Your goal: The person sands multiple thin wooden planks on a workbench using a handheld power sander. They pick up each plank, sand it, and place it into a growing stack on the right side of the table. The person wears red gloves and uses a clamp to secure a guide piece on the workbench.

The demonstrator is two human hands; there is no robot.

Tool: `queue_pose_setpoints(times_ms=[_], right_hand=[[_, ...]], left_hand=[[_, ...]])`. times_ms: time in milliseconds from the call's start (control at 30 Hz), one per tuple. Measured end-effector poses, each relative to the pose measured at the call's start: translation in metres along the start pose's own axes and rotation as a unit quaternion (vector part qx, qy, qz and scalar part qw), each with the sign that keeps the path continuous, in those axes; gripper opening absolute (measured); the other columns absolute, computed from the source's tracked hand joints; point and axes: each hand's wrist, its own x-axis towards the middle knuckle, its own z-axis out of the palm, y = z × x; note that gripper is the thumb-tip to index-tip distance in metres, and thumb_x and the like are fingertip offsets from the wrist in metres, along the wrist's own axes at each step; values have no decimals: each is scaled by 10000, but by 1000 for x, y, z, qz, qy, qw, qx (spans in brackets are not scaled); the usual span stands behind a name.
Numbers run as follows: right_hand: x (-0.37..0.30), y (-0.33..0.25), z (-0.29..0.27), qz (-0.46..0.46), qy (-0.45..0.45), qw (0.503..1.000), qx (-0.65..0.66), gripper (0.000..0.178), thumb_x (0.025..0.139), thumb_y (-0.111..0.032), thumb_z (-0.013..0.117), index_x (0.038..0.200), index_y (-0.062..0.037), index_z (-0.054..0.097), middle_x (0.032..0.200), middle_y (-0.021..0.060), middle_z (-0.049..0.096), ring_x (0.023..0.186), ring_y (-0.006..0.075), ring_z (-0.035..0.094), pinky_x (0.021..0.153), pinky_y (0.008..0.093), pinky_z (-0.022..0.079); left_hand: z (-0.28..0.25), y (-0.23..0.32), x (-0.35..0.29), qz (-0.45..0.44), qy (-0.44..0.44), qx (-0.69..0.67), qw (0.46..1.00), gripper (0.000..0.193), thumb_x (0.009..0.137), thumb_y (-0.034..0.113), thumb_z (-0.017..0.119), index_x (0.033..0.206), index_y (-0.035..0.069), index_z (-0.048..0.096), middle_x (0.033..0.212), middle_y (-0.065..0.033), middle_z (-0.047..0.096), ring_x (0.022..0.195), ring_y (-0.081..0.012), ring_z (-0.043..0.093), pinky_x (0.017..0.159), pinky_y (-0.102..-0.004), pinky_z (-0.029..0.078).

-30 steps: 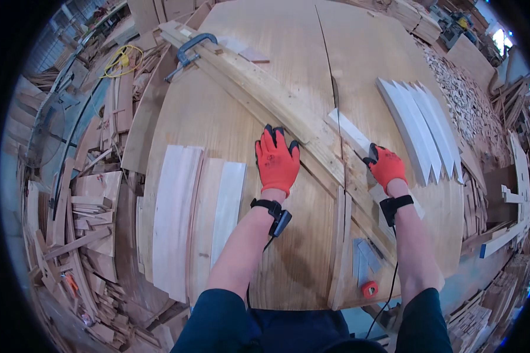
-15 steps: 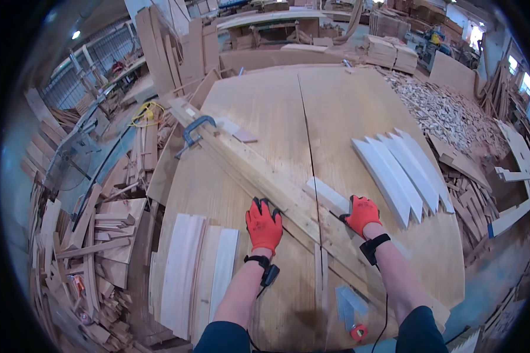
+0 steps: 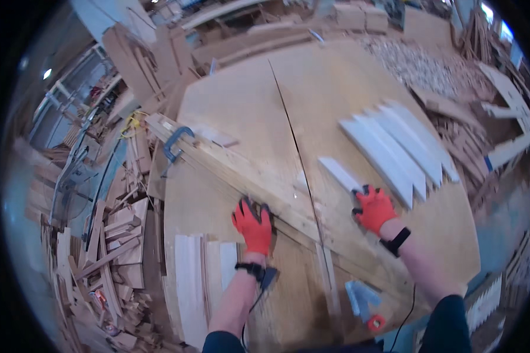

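A long pale wooden board (image 3: 250, 176) lies slantwise across the big wooden panel (image 3: 335, 76), fixed at its far-left end by a blue-grey C-clamp (image 3: 174, 147). My left hand (image 3: 254, 228), in a red glove with dark fingertips, rests at the board's near edge, fingers spread forward and holding nothing. Right of the board, my right hand (image 3: 376, 210), gloved alike, has its fingers closed on the near end of a short whitish wood strip (image 3: 338, 173). Farther right lie several pale strips with pointed ends (image 3: 388, 156).
More strips (image 3: 189, 282) lie at the near left. A blue-grey angled piece (image 3: 359, 297) and a red, round tape-like item (image 3: 376, 322) sit at the near right. A dark gap (image 3: 288, 120) runs along the panel. Wood scraps (image 3: 121, 235) are heaped beyond its left edge.
My right hand has drawn the short strip rightward, away from the long board. My left hand stays by the board's edge. The whole view has shifted and tilted.
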Motion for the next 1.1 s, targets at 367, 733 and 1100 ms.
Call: queue_pose_setpoints(times_ms=[367,733,1100], right_hand=[[-104,123,-69,156,-190,967,66,861,859,-642,642,1472,-76,428,1334,203,544,1195,364,597,956,481,513],[-141,182,-68,103,-205,964,135,764,786,-653,696,1227,-38,593,1203,209,637,1111,353,644,935,451,525],[-67,110,-75,80,-55,988,119,718,748,-558,808,1184,-33,587,1213,206,590,1068,375,648,891,474,542]], left_hand=[[46,181,109,35,-351,236,905,599,788,568,639,1142,90,713,1242,-148,673,1194,-313,601,1010,-504,402],[-62,330,75,427,-653,-20,625,312,781,283,677,960,28,692,962,-209,709,912,-356,685,823,-436,529],[-16,249,72,340,-213,-14,916,587,865,335,690,1368,66,549,1391,-189,549,1341,-387,464,1142,-510,330]])
